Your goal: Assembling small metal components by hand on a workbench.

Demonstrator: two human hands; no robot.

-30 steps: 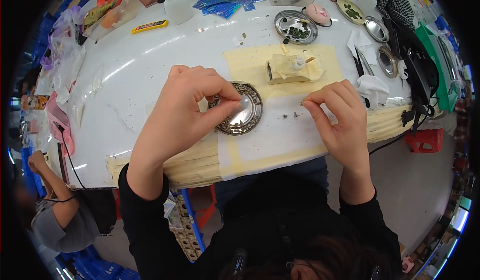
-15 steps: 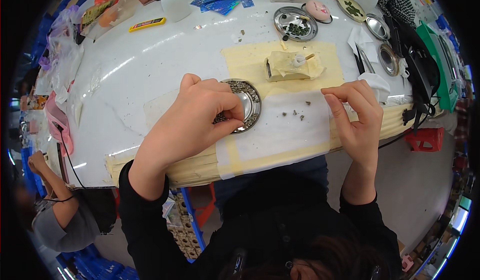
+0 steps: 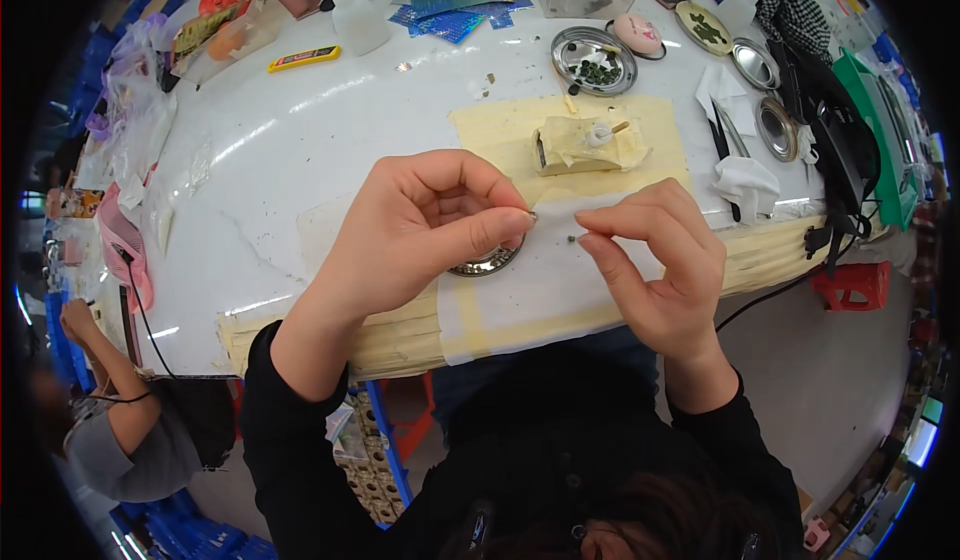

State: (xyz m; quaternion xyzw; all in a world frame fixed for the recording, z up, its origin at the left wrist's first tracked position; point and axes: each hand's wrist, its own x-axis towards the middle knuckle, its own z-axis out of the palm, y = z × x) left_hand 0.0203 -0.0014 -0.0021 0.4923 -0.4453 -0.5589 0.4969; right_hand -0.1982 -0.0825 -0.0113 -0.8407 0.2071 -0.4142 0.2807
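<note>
My left hand is raised over the round metal dish and hides most of it. Its thumb and forefinger pinch a tiny dark piece, too small to identify. Facing it, my right hand has thumb and forefinger drawn near each other; whatever they hold, if anything, cannot be made out. Just beside those fingertips a small dark crumb-like piece lies on the white sheet. Other pieces on that sheet are hidden by my right hand.
Behind my hands, a tape-covered block with a small stick rests on yellow tape. Farther back stands a metal plate of dark green bits. Tweezers and a white cloth are at right. A yellow cutter lies far left.
My left hand has lifted from the dish and moved right with a tiny piece in its pinch. My right hand has come left toward it, over the white sheet.
</note>
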